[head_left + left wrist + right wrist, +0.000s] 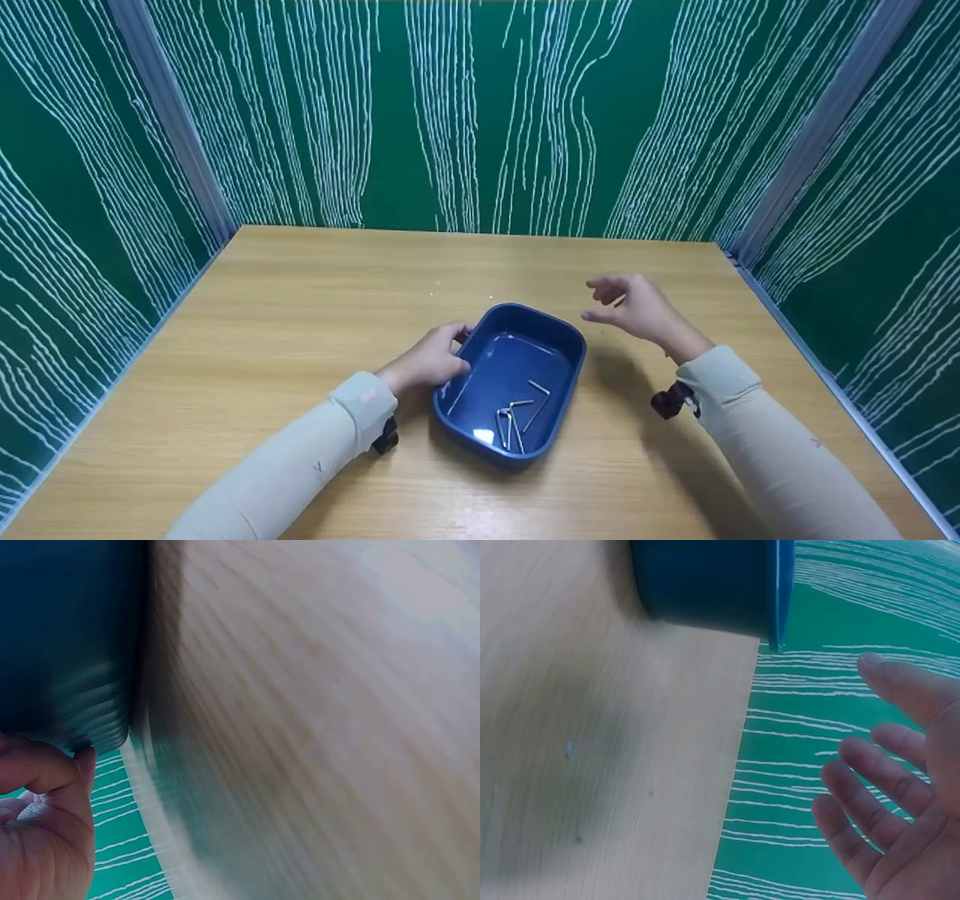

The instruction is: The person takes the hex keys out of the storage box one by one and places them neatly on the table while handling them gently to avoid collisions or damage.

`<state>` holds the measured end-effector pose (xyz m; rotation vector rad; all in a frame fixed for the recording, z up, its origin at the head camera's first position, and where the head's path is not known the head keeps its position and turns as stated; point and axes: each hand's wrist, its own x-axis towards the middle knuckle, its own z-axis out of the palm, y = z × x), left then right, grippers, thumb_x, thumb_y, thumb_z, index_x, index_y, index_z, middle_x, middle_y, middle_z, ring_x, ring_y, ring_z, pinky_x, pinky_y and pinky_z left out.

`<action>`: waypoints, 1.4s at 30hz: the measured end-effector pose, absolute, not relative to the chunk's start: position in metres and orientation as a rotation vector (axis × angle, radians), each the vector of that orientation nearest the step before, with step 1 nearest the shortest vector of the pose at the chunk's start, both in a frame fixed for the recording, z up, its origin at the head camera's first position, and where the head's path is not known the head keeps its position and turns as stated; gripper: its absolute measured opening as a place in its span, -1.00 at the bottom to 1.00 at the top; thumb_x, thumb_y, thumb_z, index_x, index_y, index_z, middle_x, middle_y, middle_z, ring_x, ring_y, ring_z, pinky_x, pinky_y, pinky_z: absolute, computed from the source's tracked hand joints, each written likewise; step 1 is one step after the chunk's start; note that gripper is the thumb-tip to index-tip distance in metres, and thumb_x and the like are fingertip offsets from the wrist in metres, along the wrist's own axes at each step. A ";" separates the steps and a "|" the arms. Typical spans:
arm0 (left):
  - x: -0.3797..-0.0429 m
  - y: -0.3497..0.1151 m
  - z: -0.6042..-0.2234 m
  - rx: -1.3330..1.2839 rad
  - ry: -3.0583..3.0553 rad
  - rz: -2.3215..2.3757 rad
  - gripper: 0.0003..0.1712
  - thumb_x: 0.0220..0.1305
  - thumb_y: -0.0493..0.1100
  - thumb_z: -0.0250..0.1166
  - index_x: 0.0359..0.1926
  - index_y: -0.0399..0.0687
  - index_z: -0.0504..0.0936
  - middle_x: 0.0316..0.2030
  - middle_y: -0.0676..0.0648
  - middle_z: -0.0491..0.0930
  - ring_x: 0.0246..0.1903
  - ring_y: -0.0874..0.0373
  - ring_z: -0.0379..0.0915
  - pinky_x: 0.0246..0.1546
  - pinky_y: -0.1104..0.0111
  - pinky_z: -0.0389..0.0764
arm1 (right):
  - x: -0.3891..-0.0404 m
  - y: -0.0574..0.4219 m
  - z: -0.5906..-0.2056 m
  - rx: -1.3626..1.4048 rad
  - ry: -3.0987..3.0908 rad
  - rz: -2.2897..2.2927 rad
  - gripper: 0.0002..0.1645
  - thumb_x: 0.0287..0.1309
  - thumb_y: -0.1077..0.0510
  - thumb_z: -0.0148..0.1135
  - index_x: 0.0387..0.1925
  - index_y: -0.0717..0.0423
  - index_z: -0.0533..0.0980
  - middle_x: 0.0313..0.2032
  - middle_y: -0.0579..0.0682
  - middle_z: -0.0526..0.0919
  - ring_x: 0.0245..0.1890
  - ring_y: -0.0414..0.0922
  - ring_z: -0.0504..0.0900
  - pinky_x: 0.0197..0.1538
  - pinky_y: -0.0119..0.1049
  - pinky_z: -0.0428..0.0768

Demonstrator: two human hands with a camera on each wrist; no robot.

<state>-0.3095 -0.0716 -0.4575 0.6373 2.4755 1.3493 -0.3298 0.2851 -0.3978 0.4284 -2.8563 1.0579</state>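
Note:
A dark blue rectangular tray (pixel 517 360) with rounded corners stands at an angle on the wooden table. Several L-shaped metal Allen keys (pixel 547 393) lie loosely together inside its near end. My left hand (pixel 431 358) grips the tray's left wall, the thumb over the rim and the other fingers outside; in the left wrist view its fingers (pixel 84 765) touch the tray's outer side. To the right of the tray, my right hand (pixel 637 307) hovers above the table with loosely bent fingers and holds nothing. The right wrist view shows its palm and spread fingers (pixel 870 802) apart from the tray.
The wooden table (pixel 322 292) carries a few tiny pale specks (pixel 491 297) beyond the tray. Green walls (pixel 390 150) with white wavy lines enclose the back and both sides, joined by grey corner posts (pixel 817 127).

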 end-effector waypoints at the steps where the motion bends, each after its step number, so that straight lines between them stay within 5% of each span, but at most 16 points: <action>1: -0.310 -0.072 -0.458 0.653 2.486 1.344 -0.34 0.15 -0.47 0.26 0.34 -0.29 0.53 0.20 -0.28 0.63 0.09 -0.10 0.62 0.06 0.12 0.76 | -0.330 0.283 -0.398 0.449 -2.853 1.049 -0.36 0.24 0.09 0.59 0.27 0.28 0.64 0.04 0.28 0.76 0.05 0.20 0.71 0.04 -0.13 0.71; 18: -0.309 -0.072 -0.458 0.587 2.467 1.361 -0.34 0.18 -0.48 0.26 0.35 -0.26 0.53 0.15 -0.26 0.65 -0.08 0.00 0.65 -0.10 0.18 0.81 | -0.318 0.252 -0.395 0.639 -2.972 0.939 -0.38 0.21 0.12 0.61 0.27 0.24 0.66 0.16 0.26 0.77 0.15 0.21 0.72 0.22 0.18 0.73; 27: -0.309 -0.072 -0.456 0.578 2.476 1.332 -0.35 0.22 -0.46 0.25 0.38 -0.27 0.51 0.17 -0.27 0.64 -0.11 0.00 0.64 -0.16 0.23 0.78 | -0.316 0.242 -0.403 0.838 -2.952 0.968 -0.38 0.20 0.15 0.61 0.22 0.36 0.65 0.05 0.32 0.79 0.07 0.27 0.74 0.24 0.26 0.69; 35: -0.310 -0.072 -0.458 0.613 2.524 1.303 -0.41 0.20 -0.44 0.28 0.30 -0.27 0.56 0.20 -0.27 0.64 0.13 -0.12 0.58 0.13 0.07 0.74 | -0.312 0.234 -0.407 0.939 -2.963 0.964 -0.39 0.16 0.16 0.63 0.20 0.36 0.67 -0.01 0.27 0.81 0.00 0.17 0.77 0.16 0.17 0.76; 42: -0.308 -0.072 -0.456 0.612 2.525 1.303 -0.39 0.19 -0.45 0.28 0.30 -0.27 0.55 0.20 -0.28 0.63 0.12 -0.12 0.58 0.10 0.08 0.76 | -0.310 0.226 -0.410 1.034 -2.978 0.891 -0.43 0.18 0.16 0.63 0.14 0.39 0.68 -0.10 0.26 0.82 -0.10 0.11 0.79 0.04 0.05 0.82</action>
